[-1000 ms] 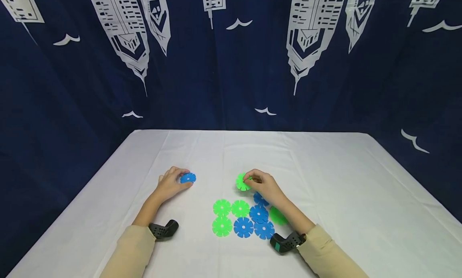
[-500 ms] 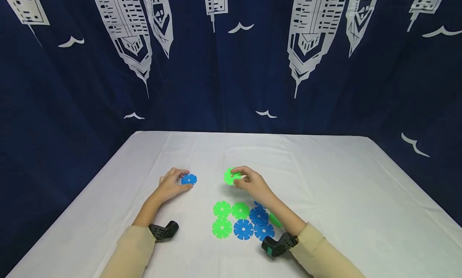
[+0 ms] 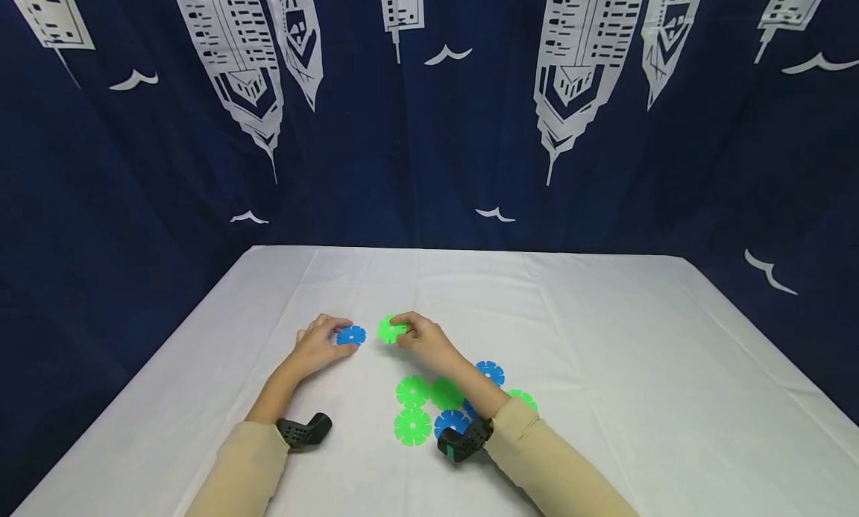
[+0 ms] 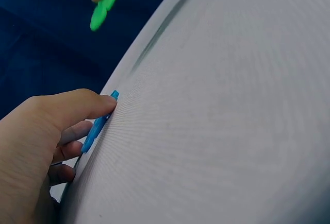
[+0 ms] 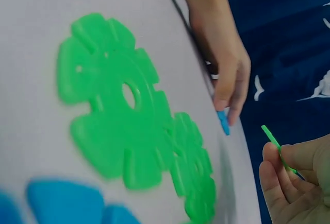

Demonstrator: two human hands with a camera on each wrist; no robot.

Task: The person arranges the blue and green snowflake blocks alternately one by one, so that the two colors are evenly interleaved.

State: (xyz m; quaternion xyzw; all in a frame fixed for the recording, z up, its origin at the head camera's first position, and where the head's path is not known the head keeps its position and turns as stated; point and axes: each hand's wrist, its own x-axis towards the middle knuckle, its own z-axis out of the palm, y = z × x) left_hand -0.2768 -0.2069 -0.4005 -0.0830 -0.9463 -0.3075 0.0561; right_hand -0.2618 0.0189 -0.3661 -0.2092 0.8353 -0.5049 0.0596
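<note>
Thumb and fingers of my left hand (image 3: 321,345) hold a blue flower-shaped plastic disc (image 3: 352,336) by its edges, low at the white cloth. To its right, my right hand (image 3: 427,345) pinches a green notched disc (image 3: 387,330) above the table, a short gap from the blue one. Seen edge-on in the left wrist view, the blue disc (image 4: 98,129) lies close to the cloth under the left thumb, while the green disc (image 4: 106,7) hangs higher up. The right wrist view also shows the green disc (image 5: 270,137) between the right thumb and fingers.
Nearer the person lie several more discs: green ones (image 3: 412,426) at the left, a partly covered blue one (image 3: 448,421), another blue one (image 3: 491,371) and a green one (image 3: 523,399) at the right. My right forearm and wrist camera (image 3: 463,440) hide part of this group.
My right hand has carried the green disc leftward, towards the blue disc. The left hand has stayed in place on the blue disc. The right forearm now covers more of the loose discs.
</note>
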